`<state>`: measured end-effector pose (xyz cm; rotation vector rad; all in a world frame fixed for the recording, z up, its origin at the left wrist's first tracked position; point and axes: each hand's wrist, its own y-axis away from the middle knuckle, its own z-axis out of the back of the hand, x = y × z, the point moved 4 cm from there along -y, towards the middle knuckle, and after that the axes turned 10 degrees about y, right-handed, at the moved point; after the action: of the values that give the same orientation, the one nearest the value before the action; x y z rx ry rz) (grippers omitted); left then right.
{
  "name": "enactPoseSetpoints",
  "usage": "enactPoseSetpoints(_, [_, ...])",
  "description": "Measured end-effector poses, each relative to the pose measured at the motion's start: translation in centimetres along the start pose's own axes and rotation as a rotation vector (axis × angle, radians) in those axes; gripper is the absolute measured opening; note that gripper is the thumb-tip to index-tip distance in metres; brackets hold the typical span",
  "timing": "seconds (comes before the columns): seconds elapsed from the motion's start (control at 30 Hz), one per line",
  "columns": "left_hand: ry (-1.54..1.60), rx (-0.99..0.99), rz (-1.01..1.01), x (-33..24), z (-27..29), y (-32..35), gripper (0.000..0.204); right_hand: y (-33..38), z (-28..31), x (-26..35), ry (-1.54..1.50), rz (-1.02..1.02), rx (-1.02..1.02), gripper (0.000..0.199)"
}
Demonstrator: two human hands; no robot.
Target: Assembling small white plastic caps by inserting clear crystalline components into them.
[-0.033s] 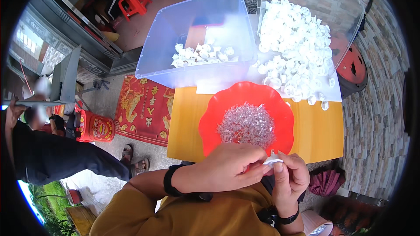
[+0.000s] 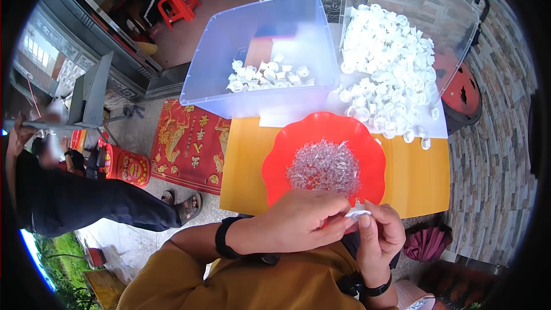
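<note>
My left hand (image 2: 298,224) and my right hand (image 2: 381,238) meet in front of my chest, both closed on one small white round plastic part (image 2: 359,213). The left fingers pinch its left side, while the right thumb and forefinger grip its right. A small upright piece shows on top of the part; its kind is too small to tell. Just beyond my hands stands a red scalloped bowl (image 2: 367,138) holding a heap of small clear plastic pieces (image 2: 323,166).
The bowl rests on a yellow wooden table (image 2: 416,178). Behind it, a clear plastic bin (image 2: 258,100) holds several white parts. To its right lies a big pile of white parts (image 2: 390,63) inside another clear container. A person (image 2: 86,195) is at the left.
The table and bins sit slightly lower in the picture. The person at the left has moved a leg and sandalled foot to the right. My hands keep their hold on the white part.
</note>
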<state>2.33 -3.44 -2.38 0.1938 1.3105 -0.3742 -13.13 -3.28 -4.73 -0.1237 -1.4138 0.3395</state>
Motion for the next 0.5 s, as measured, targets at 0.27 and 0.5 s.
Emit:
enactPoseSetpoints(0.27, [-0.229, -0.418, -0.128, -2.2, 7.5, -1.5, 0.009, -2.1, -0.7, 1.4, -0.041, -0.057, 0.108, 0.019])
enactPoseSetpoints(0.5, [-0.866, -0.808, -0.049, -1.3, 14.8, -3.8, 0.020, -2.2, 2.4, 10.4, 0.020, 0.437, 0.314, 0.016])
